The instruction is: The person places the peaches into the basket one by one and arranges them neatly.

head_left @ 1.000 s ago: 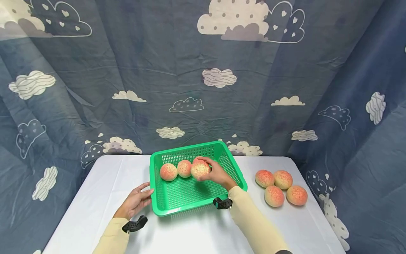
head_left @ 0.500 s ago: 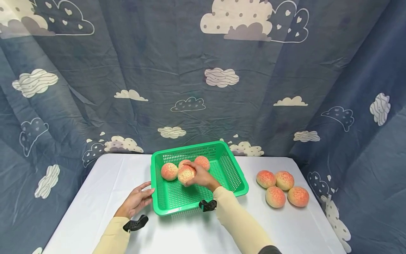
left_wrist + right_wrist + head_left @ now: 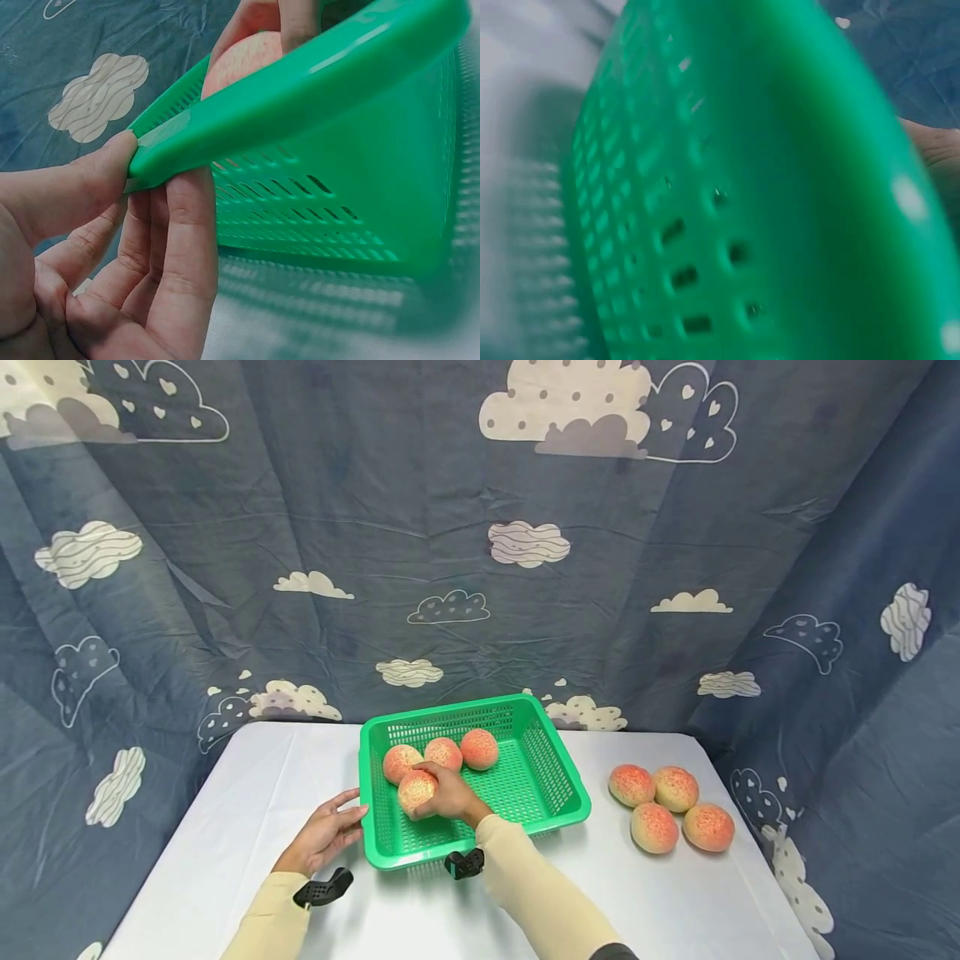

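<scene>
Left hand (image 3: pixel 321 837): pinching rim of green perforated plastic basket (image 3: pixel 513 783).
Right hand (image 3: pixel 447 793): gripping round pink-yellow peach (image 3: pixel 415 792) inside, right of left hand.

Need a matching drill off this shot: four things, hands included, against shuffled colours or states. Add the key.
Things:
1. Left hand
2. Right hand
3. Basket
4. Curtain

Colour or state:
A. Green, with slotted walls
B. Holds a peach
C. Dark blue-grey, cloud-printed
D. Thumb and fingers at a rim

Pairs: 1-D, 2-B, 3-A, 4-C
</scene>
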The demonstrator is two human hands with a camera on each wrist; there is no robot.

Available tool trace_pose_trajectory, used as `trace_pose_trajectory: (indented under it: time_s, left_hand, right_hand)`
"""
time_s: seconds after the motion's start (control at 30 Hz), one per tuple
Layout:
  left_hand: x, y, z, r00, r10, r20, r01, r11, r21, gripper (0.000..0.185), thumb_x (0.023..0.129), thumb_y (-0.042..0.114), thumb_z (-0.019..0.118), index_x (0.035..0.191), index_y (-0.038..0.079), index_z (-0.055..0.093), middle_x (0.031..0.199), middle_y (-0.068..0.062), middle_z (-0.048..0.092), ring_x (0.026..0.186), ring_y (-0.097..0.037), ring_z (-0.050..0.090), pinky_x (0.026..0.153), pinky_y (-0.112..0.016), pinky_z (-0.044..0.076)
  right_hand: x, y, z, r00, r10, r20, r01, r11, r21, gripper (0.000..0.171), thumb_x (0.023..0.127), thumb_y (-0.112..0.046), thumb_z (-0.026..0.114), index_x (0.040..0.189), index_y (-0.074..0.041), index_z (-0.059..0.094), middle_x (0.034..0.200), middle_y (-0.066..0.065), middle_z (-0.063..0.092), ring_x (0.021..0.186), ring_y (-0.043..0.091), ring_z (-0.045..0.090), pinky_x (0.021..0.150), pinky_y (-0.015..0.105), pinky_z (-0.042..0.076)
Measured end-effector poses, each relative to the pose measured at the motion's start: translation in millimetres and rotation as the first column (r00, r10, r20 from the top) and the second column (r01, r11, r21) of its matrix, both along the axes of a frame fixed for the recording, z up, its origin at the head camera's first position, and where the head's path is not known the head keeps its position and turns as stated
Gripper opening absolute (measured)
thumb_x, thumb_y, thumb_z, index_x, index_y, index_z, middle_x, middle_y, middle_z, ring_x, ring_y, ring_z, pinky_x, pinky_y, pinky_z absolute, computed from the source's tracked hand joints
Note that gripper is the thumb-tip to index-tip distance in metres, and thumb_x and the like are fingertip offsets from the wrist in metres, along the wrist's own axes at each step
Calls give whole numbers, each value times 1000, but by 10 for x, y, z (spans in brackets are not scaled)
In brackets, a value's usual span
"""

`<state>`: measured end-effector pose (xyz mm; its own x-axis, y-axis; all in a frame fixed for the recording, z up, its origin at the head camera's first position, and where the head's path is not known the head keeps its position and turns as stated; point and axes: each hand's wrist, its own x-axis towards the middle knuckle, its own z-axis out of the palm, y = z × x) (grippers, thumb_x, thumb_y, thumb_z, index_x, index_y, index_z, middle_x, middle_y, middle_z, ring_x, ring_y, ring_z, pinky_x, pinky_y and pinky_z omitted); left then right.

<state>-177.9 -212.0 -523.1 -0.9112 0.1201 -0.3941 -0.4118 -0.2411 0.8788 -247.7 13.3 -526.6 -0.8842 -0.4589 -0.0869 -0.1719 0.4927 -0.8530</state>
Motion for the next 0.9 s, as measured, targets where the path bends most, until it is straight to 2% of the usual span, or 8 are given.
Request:
trace_pose_trajectory:
  time_s: [0.1, 0.3, 0.53, 0.9]
  left_hand:
    - [-4, -11, -4, 1000, -11, -8, 11, 1000, 7, 62, 97, 4, 56, 147, -6, 22, 102, -6, 67, 94, -15, 66, 80, -29, 56]
    - [-9, -13, -18, 1000, -17, -23, 17, 1000, 7, 63, 97, 5, 56, 147, -6, 21, 98, -2, 68, 90, -12, 66, 80, -29, 56]
    - [1, 1, -36, 1000, -15, -3, 15, 1000, 14, 64, 96, 4, 57, 148, -6, 20, 95, -1, 68, 87, -12, 66, 79, -29, 56]
    - [-3, -24, -27, 999, -22, -25, 23, 1000, 17, 63, 97, 5, 56, 147, -6, 19, 95, -1, 68, 88, -11, 66, 79, -28, 56]
  right_hand:
    - [15, -75, -4, 999, 22, -23, -22, 999, 25, 78, 63, -4, 87, 133, -11, 54, 129, 9, 57, 109, 26, 56, 85, 40, 50]
    - [20, -194, -41, 992, 54, -118, -36, 988, 149, 76, 62, -7, 89, 131, -10, 56, 126, 10, 57, 111, 25, 55, 90, 38, 49]
    - [63, -241, -71, 995, 13, -103, 9, 978, 208, 74, 60, -7, 90, 127, -14, 57, 122, 13, 55, 113, 29, 51, 92, 45, 47]
    - [46, -253, -82, 995, 23, -93, -3, 976, 218, 76, 61, -5, 89, 129, -12, 57, 125, 15, 52, 116, 30, 49, 94, 46, 46]
